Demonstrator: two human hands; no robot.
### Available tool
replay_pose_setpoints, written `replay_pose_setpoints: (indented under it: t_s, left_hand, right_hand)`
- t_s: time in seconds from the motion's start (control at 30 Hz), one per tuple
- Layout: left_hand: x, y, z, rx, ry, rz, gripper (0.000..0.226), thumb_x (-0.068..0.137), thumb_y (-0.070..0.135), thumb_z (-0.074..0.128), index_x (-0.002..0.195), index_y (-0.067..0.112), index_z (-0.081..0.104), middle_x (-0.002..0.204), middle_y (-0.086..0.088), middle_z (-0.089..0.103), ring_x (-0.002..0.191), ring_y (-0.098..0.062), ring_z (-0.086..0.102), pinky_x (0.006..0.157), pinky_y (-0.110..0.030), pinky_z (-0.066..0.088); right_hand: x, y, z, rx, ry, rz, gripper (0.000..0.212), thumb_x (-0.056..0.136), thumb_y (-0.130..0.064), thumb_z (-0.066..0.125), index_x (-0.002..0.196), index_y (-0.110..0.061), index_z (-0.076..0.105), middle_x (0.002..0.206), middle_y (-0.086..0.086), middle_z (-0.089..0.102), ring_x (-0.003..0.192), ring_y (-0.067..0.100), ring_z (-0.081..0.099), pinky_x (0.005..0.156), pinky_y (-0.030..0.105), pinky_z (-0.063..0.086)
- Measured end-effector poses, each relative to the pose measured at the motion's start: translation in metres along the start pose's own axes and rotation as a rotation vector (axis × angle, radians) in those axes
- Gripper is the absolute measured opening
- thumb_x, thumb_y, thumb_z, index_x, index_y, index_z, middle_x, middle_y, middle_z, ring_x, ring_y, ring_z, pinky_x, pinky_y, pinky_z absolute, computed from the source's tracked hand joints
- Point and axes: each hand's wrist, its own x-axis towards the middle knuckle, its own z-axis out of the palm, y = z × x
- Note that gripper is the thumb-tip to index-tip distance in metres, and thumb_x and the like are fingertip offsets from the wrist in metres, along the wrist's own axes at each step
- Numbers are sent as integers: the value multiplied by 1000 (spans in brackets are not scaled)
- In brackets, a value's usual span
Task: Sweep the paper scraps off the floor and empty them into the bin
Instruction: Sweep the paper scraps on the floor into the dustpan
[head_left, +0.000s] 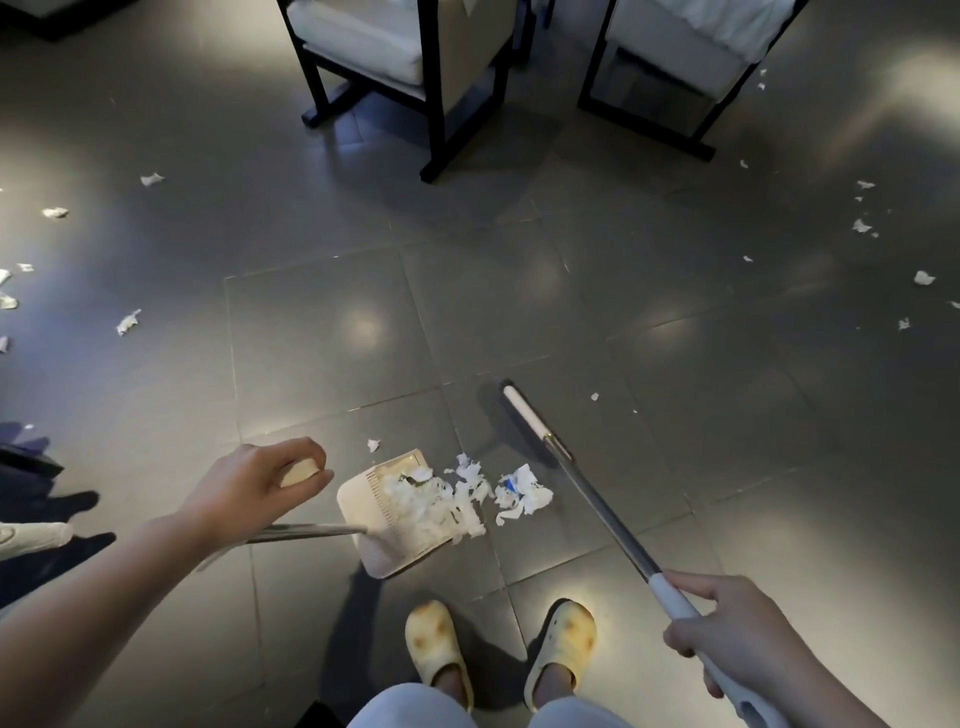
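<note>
Right hand clamped round broom handle, shaft running up-left from it to the head; left hand curled on the dustpan handle top, dustpan just right of it, mouth facing right; paper scraps lie between the hands, half in the mouth, nearer the left; judged: sweep leftward; stray scraps farther out.
</note>
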Motion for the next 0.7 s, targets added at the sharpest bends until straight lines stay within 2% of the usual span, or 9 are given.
replay_pose_setpoints:
  t_s: [0.1, 0.2, 0.3, 0.37, 0.43, 0.5, 0.7]
  left_hand:
    - [2, 2, 7, 56, -34, 30, 25, 90, 39, 67, 72, 43, 51, 49, 14, 46, 47, -9, 39, 57, -26, 40]
    - [5, 7, 14, 61, -22, 60, 22, 90, 38, 67, 76, 42, 50, 44, 6, 39, 46, -9, 39, 55, -26, 39]
    - [10, 11, 15, 65, -7, 64, 18, 91, 38, 67, 79, 38, 53, 45, 5, 35, 46, -9, 40, 53, -24, 37]
    - [13, 13, 14, 66, -6, 45, 18, 91, 38, 66, 80, 38, 52, 47, 5, 37, 47, -8, 40, 53, -24, 36]
    - [16, 15, 13, 69, -12, 27, 17, 92, 39, 64, 81, 37, 51, 49, 5, 38, 49, -9, 40, 53, -24, 36]
    - [18, 18, 12, 78, -9, 16, 15, 93, 40, 62, 83, 35, 52, 50, 6, 38, 50, -8, 40, 53, -25, 35]
    - [19, 19, 12, 159, 38, 24, 21, 95, 45, 56, 101, 26, 63, 55, 12, 45, 54, -4, 45, 53, -19, 33]
  right_hand:
    - [16, 3, 13, 107, -4, 60, 57, 74, 4, 65, 125, -19, 64, 85, 17, 68, 39, 23, 53, 39, 19, 41]
    - [25, -4, 25, 229, -52, 132, 44, 76, 8, 64, 115, -11, 69, 77, 18, 66, 45, 22, 50, 39, 18, 39]
    - [20, -10, 47, 229, -101, 132, 45, 74, 10, 65, 114, -11, 69, 77, 20, 67, 45, 21, 51, 39, 19, 40]
    - [15, -17, 64, 206, -127, 105, 51, 73, 10, 67, 118, -13, 67, 86, 18, 70, 46, 20, 55, 41, 21, 42]
    - [15, -24, 79, 177, -154, 91, 60, 73, 9, 67, 127, -17, 62, 104, 14, 68, 47, 17, 58, 41, 19, 43]
    - [16, -32, 89, 169, -182, 75, 62, 73, 7, 68, 129, -19, 60, 111, 12, 65, 38, 13, 56, 40, 17, 42]
    - [6, -43, 98, 94, -272, 2, 61, 70, 2, 71, 126, -22, 63, 91, 4, 68, 38, 15, 56, 43, 21, 44]
